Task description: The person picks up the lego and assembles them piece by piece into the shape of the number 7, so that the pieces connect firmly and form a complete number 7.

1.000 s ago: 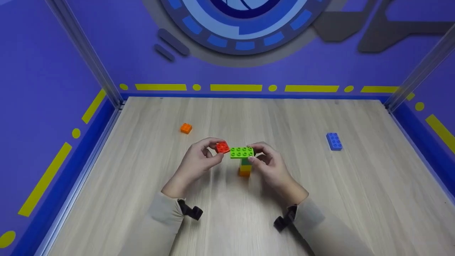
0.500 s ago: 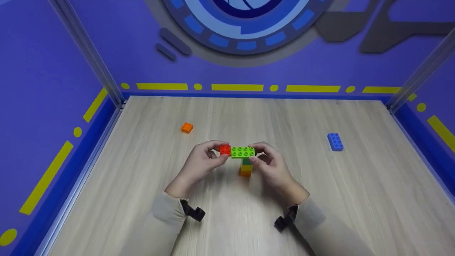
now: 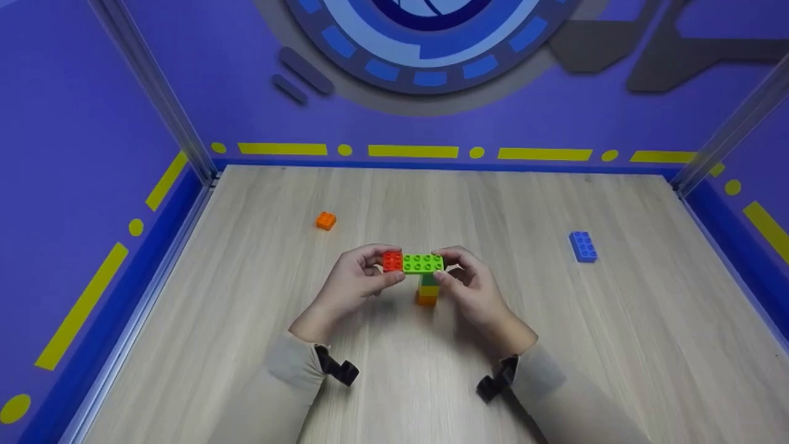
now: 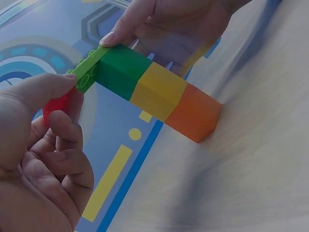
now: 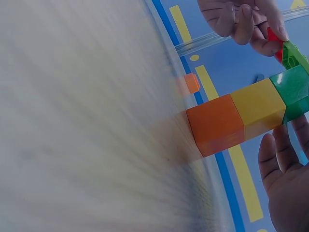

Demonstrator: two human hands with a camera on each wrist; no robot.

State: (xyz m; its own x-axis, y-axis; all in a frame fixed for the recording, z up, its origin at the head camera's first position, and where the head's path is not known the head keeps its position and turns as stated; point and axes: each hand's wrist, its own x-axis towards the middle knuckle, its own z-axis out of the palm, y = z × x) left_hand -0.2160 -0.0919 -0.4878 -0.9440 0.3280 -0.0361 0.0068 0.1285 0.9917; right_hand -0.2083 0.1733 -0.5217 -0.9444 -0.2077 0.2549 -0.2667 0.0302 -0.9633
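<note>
In the head view my left hand (image 3: 351,280) pinches a small red toy brick (image 3: 392,261) between thumb and fingers. The red brick sits flush against the left end of a long light green brick (image 3: 419,264). My right hand (image 3: 471,287) grips that green brick's right end with thumb and fingers. Beneath it runs an upright stack: a dark green brick (image 4: 123,70), a yellow brick (image 4: 159,92) and an orange brick (image 4: 195,113) at the bottom, on the table. The light green brick overhangs this stack to the left. Fingers partly cover the red brick in the left wrist view.
A loose orange brick (image 3: 326,221) lies on the wooden table (image 3: 246,259) at the back left. Off to the right is a blue eight-stud brick (image 3: 583,246). Purple-blue panels (image 3: 431,129) enclose the back and sides.
My left hand has moved slightly right and turned the red brick straight, bringing it against the light green brick's left end. My right hand keeps its grip, and the view has shifted slightly.
</note>
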